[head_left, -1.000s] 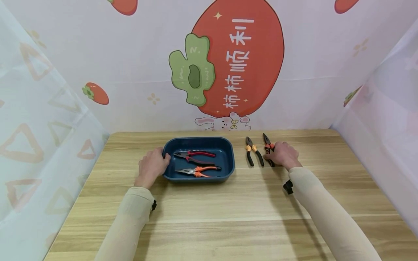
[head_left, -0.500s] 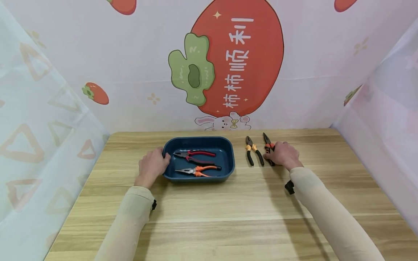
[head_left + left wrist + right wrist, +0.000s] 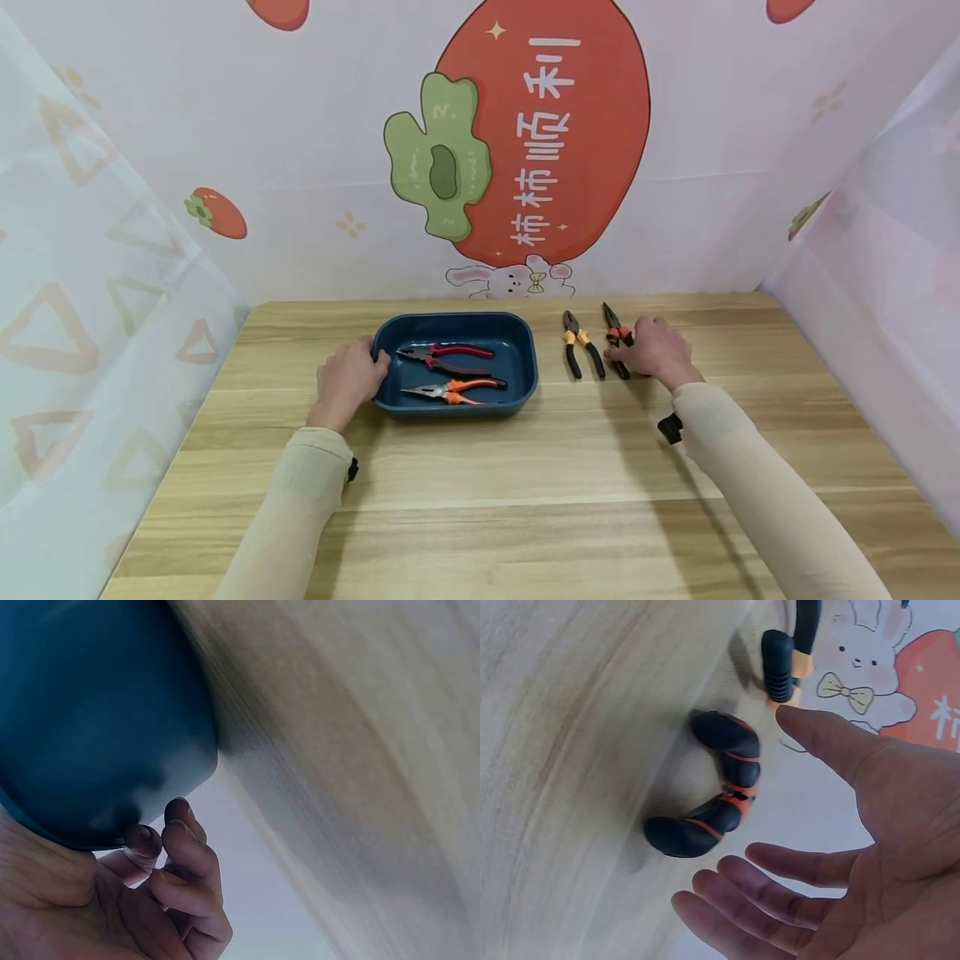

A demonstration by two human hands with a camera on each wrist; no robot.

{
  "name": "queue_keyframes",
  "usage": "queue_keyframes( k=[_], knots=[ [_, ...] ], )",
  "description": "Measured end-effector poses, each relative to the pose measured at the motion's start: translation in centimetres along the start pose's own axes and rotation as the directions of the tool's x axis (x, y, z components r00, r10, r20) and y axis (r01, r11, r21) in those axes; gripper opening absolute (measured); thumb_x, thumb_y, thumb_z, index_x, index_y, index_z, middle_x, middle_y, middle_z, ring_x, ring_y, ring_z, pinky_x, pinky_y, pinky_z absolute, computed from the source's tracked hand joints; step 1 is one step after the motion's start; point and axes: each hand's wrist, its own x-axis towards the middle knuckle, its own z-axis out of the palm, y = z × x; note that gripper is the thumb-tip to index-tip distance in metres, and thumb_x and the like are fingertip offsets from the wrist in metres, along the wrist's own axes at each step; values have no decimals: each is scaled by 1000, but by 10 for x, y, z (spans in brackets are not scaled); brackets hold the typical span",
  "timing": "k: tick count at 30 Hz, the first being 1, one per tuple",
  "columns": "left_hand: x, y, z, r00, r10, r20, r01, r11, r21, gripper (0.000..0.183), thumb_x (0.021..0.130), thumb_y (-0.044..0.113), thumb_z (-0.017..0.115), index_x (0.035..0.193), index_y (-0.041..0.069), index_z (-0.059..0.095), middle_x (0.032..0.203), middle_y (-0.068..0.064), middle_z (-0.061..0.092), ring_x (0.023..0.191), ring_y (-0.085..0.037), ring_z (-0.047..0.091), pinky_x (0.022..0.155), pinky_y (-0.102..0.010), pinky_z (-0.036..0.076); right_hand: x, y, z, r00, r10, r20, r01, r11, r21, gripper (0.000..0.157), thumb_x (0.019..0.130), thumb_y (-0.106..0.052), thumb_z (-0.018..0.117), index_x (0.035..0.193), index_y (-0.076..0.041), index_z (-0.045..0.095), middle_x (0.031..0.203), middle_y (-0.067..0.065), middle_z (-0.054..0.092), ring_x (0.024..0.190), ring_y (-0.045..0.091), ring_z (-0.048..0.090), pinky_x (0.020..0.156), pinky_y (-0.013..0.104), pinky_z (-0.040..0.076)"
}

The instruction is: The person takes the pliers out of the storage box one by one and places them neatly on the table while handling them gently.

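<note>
My left hand (image 3: 348, 379) grips the left end of a dark blue tray (image 3: 457, 412); in the left wrist view its fingers (image 3: 191, 855) curl at the tray's rim. Inside lie red-and-black pliers (image 3: 450, 362) and orange-handled long-nose pliers (image 3: 457, 389). My right hand (image 3: 656, 350) is over black-and-red long-nose pliers (image 3: 617, 335) on the table, partly covering their handles. In the right wrist view the thumb and fingers are spread apart, with those pliers' handles (image 3: 739, 772) beyond them and a visible gap between.
Yellow-and-black pliers (image 3: 582, 346) lie on the wooden table (image 3: 495, 492) between the tray and my right hand. A printed cloth wall (image 3: 315, 150) stands behind the table's far edge, with more cloth on both sides.
My right hand has shifted slightly to the right, uncovering a little more of the pliers' handles. The left hand stays on the tray. The head view has tilted very slightly.
</note>
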Motion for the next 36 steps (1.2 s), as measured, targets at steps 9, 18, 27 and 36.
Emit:
queue_keyframes(
  k=[9,18,27,36],
  knots=[
    [-1,1,-1,1000,0,-4,0,1000,-4,28,102,31,49,92,8,60,77,-12,61,70,-34,60,61,-47,44,-9,-8,-9,998,-53,-21,54,999,8,75,92,-46,71,136,11,50,130,34,50,111,48,54,83,60,47],
    [-1,2,-1,1000,2,-4,-2,1000,-4,27,102,31,49,91,8,60,76,-12,60,69,-33,59,60,-46,44,-17,-16,-17,994,-93,-49,93,996,-1,69,91,-42,72,132,10,55,128,31,55,112,46,56,83,58,49],
    [-1,0,-1,1000,3,-6,-3,1000,1,27,102,31,48,89,9,59,76,-11,59,70,-33,59,60,-46,44,-25,-26,-24,986,-144,-78,143,990,-14,46,89,-40,75,106,1,66,98,17,60,83,30,55,60,40,44],
    [0,0,0,1000,-1,-2,1,1000,1,28,102,31,48,88,9,58,74,-11,57,68,-32,58,58,-44,42,-32,-41,-29,970,-215,-109,213,977,-29,40,87,-38,78,75,-7,56,71,6,46,65,23,43,54,34,32]
  ],
)
